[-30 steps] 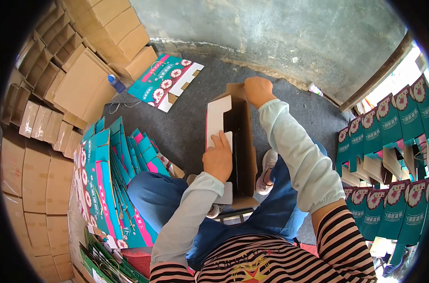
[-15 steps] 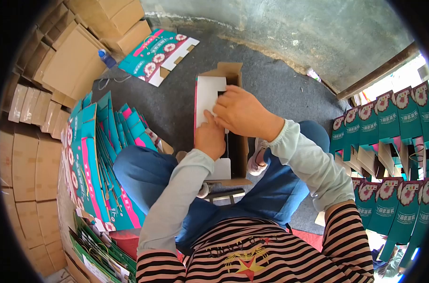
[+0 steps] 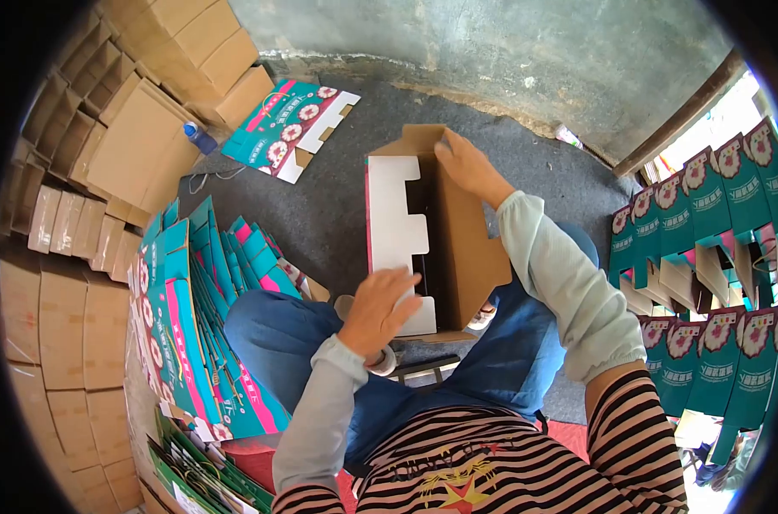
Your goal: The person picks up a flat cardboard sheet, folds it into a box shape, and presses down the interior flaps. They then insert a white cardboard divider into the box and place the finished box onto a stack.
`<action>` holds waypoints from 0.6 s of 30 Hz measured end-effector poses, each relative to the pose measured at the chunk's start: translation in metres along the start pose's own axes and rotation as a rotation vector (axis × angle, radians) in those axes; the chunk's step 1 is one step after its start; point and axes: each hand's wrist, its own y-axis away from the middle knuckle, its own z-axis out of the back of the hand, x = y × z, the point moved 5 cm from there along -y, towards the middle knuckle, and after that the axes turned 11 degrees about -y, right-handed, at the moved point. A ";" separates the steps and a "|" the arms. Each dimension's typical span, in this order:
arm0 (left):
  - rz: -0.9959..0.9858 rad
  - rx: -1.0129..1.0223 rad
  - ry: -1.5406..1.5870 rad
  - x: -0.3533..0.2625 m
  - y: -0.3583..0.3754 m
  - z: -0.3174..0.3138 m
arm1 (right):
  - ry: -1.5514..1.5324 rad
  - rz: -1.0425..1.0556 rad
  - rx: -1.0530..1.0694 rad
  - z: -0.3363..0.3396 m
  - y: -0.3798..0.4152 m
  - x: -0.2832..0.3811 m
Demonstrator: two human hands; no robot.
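Between my knees stands a cardboard box (image 3: 436,244) with its top partly open. Its white flap (image 3: 393,214), notched along one side and edged in pink, lies over the left part of the opening. A plain brown flap (image 3: 473,248) leans out to the right. My right hand (image 3: 476,170) grips the far end of this brown flap, with the fingers mostly hidden behind it. Over the near end of the white flap, my left hand (image 3: 378,310) hovers with its fingers apart, holding nothing.
Folded teal and pink cartons (image 3: 209,317) lean in a stack at my left. A flat printed carton (image 3: 290,128) and a blue bottle (image 3: 200,137) lie farther off. Brown boxes (image 3: 46,317) line the left side; printed boxes (image 3: 706,206) stand in rows at right.
My hands have moved apart: the right one outward to the brown flap, the left one toward me. The brown flap now leans farther out, and the box opening shows wider.
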 end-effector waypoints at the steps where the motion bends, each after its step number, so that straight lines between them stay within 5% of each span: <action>1: 0.022 0.078 0.024 0.000 0.008 -0.004 | -0.205 0.023 -0.011 0.003 -0.006 0.002; 4: -0.001 0.129 -0.106 -0.005 0.022 -0.005 | -0.243 -0.236 0.143 0.013 -0.013 0.008; 8: 0.040 0.119 0.373 -0.002 0.030 0.001 | 0.067 -0.172 0.351 -0.004 -0.015 -0.003; 13: 0.129 0.058 -0.049 -0.021 0.029 -0.006 | 0.563 0.174 0.322 -0.028 -0.003 0.005; 18: 0.323 -0.272 -0.351 -0.036 0.018 -0.032 | 0.563 -0.007 0.448 -0.039 -0.010 -0.006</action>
